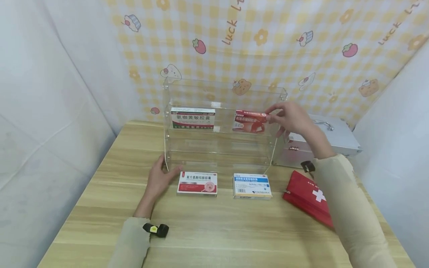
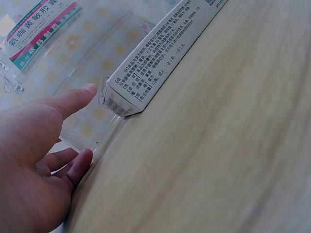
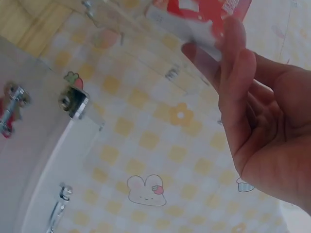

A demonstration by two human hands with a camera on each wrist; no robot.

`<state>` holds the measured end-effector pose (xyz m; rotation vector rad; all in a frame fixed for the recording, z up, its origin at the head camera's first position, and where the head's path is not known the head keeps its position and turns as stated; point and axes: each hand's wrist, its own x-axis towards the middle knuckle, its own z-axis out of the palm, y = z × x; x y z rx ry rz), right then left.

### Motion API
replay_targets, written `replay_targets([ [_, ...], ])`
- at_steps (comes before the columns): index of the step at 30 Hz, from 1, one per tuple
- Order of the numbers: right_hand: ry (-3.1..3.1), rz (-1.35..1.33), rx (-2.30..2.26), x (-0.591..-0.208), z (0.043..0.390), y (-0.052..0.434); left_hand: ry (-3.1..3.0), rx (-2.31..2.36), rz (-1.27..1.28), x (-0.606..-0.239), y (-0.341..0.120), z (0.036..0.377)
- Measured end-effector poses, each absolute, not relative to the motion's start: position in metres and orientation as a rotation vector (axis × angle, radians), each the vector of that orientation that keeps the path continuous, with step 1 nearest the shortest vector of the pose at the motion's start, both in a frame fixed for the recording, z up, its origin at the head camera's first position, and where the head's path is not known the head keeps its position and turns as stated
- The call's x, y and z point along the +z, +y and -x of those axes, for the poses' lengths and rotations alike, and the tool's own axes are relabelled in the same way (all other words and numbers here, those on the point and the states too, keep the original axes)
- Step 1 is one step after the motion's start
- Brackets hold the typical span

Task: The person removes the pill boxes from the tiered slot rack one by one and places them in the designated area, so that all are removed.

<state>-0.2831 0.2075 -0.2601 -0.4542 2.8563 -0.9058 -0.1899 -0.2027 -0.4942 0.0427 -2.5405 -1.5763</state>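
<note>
A clear acrylic display rack (image 1: 197, 147) stands on the table. My right hand (image 1: 288, 117) pinches the right end of a red medicine box (image 1: 248, 122) at an upper tier of the rack; in the right wrist view the thumb and fingers meet at that end of the box. My left hand (image 1: 158, 178) holds the rack's lower left corner, its thumb in front and its fingers curled at the side edge (image 2: 77, 158). Further left on the same tier as the red box sits a white and green medicine box (image 1: 193, 118).
Before the rack lie a red and white medicine box (image 1: 197, 183) and a blue and white one (image 1: 252, 186). On the right are a silver metal case (image 1: 335, 139) and a red first-aid pouch (image 1: 306, 195). A checked curtain (image 1: 218, 44) hangs behind.
</note>
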Motion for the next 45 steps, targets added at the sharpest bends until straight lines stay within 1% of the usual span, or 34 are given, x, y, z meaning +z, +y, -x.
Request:
replay_targets([
  [4, 2.783, 0.499, -0.891, -0.253, 0.288, 0.211, -2.539, -1.574, -0.038, -0.493, -0.202, 0.192],
  [11, 2.788, 0.548, -0.930, -0.257, 0.292, 0.220, -2.539, -1.570, -0.029, -0.492, -0.202, 0.195],
  [20, 2.831, 0.570, -0.982, -0.262, 0.291, 0.227, -2.548, -1.575, -0.025, -0.493, -0.202, 0.197],
  [26, 2.892, 0.615, -0.927, -0.258, 0.289, 0.231, -2.566, -1.546, -0.020, -0.494, -0.200, 0.196],
  [31, 2.969, 0.661, -0.858, -0.245, 0.286, 0.234, -2.566, -1.550, -0.013, -0.494, -0.200, 0.196],
  [37, 3.079, 0.701, -0.767, -0.221, 0.273, 0.236, -2.564, -1.550, -0.012, -0.493, -0.201, 0.194],
  [45, 3.124, 0.799, -0.828, -0.195, 0.251, 0.236, -2.554, -1.579, -0.036, -0.493, -0.204, 0.191],
])
